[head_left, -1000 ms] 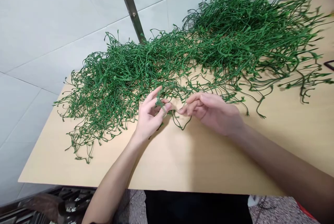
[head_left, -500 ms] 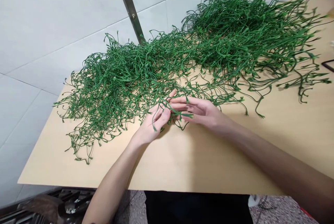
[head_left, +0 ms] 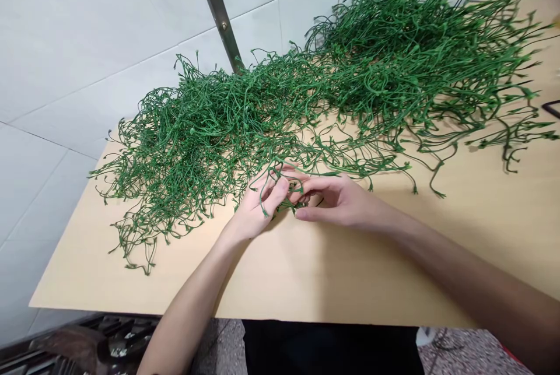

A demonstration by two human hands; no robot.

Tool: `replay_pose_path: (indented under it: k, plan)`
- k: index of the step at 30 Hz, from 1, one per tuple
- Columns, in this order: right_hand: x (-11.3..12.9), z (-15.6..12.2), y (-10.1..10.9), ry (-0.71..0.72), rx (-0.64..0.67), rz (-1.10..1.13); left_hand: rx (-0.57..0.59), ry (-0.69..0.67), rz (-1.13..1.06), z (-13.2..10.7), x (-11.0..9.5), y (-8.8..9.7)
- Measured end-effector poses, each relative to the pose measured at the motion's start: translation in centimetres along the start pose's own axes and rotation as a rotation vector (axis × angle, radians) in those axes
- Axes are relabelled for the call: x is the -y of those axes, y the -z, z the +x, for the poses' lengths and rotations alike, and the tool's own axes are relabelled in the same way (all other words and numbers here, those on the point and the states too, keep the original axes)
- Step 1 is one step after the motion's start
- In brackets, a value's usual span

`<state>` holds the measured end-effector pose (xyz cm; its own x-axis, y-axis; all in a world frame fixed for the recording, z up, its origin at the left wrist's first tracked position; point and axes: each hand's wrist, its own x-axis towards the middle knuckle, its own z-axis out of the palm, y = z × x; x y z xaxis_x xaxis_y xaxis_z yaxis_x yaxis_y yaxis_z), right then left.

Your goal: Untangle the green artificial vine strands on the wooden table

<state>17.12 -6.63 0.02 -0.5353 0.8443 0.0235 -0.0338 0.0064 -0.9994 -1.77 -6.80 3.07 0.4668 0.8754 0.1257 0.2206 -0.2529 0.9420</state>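
Observation:
My left hand is closed, with its thumb pressed on a few thin green artificial plant stems that curl out over the fingers. My right hand meets it from the right. Its fingertips touch the stems near the left fingers, while the right thumb stands apart with a gap below the index finger. Part of the right fingertips is hidden behind the stems and the left hand. Both hands are just above the table, at the front edge of a large tangle of similar green stems.
A thicker heap of green stems lies at the back right of the wooden table. Behind the table are a tiled wall and a metal post. A dark object shows at the right edge.
My right hand's fingers have shifted slightly down and closer to the left hand, and its thumb has dropped away from the stem tip. My left hand keeps its hold.

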Motion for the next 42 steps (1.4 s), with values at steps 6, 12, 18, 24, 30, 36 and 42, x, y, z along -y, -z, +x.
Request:
replay_pose_path:
  k: [6,12,18,24,30,36,42]
  plan:
    - [0.05,-0.19,-0.25,0.035,0.013,-0.044,0.008,0.017,-0.008,-0.03,0.18,-0.11]
    - [0.39,-0.17,-0.4,0.013,0.025,-0.038,0.036,0.003,-0.047,-0.21,0.56,-0.16]
    - [0.46,-0.2,-0.56,0.012,0.05,0.019,0.054,0.01,0.01,-0.13,0.38,-0.18]
    - [0.3,-0.07,-0.67,0.044,0.048,0.059,0.1,-0.012,0.05,-0.03,0.31,-0.14]
    - [0.05,-0.08,-0.65,0.055,0.075,0.054,0.134,-0.034,0.098,-0.01,0.31,-0.13]
    - [-0.14,-0.19,-0.64,0.009,0.047,0.033,0.139,-0.017,0.085,-0.05,0.43,-0.24]
    - [-0.01,-0.27,-0.65,-0.024,0.036,0.004,0.148,-0.022,0.125,-0.05,0.49,-0.23]
